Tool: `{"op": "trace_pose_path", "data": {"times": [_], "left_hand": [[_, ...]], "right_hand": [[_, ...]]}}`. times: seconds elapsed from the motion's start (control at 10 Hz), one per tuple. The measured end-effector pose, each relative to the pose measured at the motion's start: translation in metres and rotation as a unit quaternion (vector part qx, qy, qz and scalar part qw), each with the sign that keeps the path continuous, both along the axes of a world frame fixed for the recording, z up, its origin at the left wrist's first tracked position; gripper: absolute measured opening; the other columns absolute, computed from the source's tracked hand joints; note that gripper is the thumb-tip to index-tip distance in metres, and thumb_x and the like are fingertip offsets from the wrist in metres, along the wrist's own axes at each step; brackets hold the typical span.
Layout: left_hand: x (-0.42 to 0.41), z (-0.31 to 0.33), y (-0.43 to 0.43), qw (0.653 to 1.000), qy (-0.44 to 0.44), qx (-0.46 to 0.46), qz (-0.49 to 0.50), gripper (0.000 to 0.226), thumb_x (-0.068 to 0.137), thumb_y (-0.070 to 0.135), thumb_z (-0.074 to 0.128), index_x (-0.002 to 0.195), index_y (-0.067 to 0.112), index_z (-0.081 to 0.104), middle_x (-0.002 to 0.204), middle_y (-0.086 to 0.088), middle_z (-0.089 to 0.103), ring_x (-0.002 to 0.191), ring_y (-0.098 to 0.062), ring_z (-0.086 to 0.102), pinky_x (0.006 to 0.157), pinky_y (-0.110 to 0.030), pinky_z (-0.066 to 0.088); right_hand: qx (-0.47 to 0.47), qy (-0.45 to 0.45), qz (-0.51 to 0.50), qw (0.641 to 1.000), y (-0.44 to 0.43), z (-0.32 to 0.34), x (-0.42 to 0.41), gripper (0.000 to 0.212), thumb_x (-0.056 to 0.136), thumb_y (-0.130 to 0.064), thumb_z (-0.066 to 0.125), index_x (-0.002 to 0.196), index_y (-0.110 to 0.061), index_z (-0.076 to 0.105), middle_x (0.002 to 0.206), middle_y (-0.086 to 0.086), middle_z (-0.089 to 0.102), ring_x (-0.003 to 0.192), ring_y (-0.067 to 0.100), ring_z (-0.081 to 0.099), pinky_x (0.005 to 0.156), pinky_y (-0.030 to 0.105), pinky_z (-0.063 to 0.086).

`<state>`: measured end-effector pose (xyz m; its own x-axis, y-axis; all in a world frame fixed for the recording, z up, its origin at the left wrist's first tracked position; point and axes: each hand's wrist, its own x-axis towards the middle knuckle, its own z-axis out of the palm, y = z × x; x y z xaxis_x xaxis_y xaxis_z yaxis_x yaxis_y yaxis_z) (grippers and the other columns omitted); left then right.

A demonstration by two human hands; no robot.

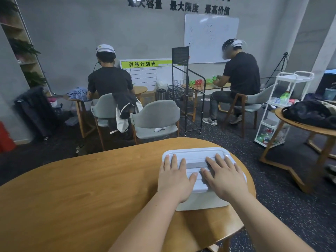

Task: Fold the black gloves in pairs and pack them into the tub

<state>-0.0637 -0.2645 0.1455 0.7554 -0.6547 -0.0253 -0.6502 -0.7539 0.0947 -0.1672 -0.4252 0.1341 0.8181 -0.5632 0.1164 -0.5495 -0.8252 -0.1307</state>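
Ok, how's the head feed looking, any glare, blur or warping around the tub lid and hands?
Head view: wide-angle warping bows the edge of the round wooden table; the white ribbed plastic tub lid is bright but not blown out; left hand and right hand lie sharp and flat on it, shadows soft; the wall-mounted whiteboard catches mild glare.

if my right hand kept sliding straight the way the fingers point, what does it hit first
Probably the raised far rim of the white lid, which the right hand lies flat on. Past that, only a strip of bare table shows before its edge.
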Motion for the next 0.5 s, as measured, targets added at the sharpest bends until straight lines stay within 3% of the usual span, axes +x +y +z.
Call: {"op": "trace_pose_path", "data": {"times": [0.2,0.3,0.4,0.5], "left_hand": [[0.018,0.014,-0.012,0.998,0.041,0.034,-0.025,0.083,0.103,0.075,0.015,0.17,0.029,0.0,0.177,-0.005,-0.013,0.162,-0.031,-0.019,0.132,-0.049,-0.005],[0.022,0.024,-0.001,0.997,0.042,0.025,-0.056,0.083,0.103,0.075,0.025,0.17,0.03,0.006,0.178,-0.001,-0.009,0.164,-0.027,-0.011,0.132,-0.048,0.009],[0.023,0.033,0.018,0.997,0.049,-0.03,-0.048,0.077,0.106,0.069,0.029,0.17,0.029,0.014,0.178,0.002,0.0,0.164,-0.023,-0.003,0.131,-0.047,0.016],[0.015,0.041,0.042,0.995,0.019,-0.098,0.002,0.063,0.109,0.06,0.034,0.161,0.027,0.037,0.171,0.0,0.029,0.158,-0.026,0.022,0.124,-0.045,0.03]], "right_hand": [[0.031,0.028,0.004,0.999,-0.016,0.011,0.013,0.065,0.1,-0.073,0.016,0.159,-0.045,0.021,0.173,-0.005,0.013,0.16,0.029,0.005,0.127,0.053,0.009],[0.001,0.052,-0.008,0.999,-0.01,0.02,0.011,0.062,0.1,-0.073,0.016,0.155,-0.045,0.026,0.171,-0.004,0.017,0.16,0.033,0.002,0.125,0.057,0.005],[-0.056,0.061,-0.018,0.996,0.003,0.033,0.011,0.061,0.103,-0.07,0.018,0.156,-0.042,0.027,0.171,0.0,0.019,0.159,0.034,0.003,0.124,0.057,0.005],[-0.06,0.019,-0.016,0.998,0.017,0.043,0.008,0.064,0.104,-0.069,0.023,0.16,-0.038,0.028,0.172,0.003,0.022,0.158,0.033,0.011,0.127,0.052,0.011]]}}
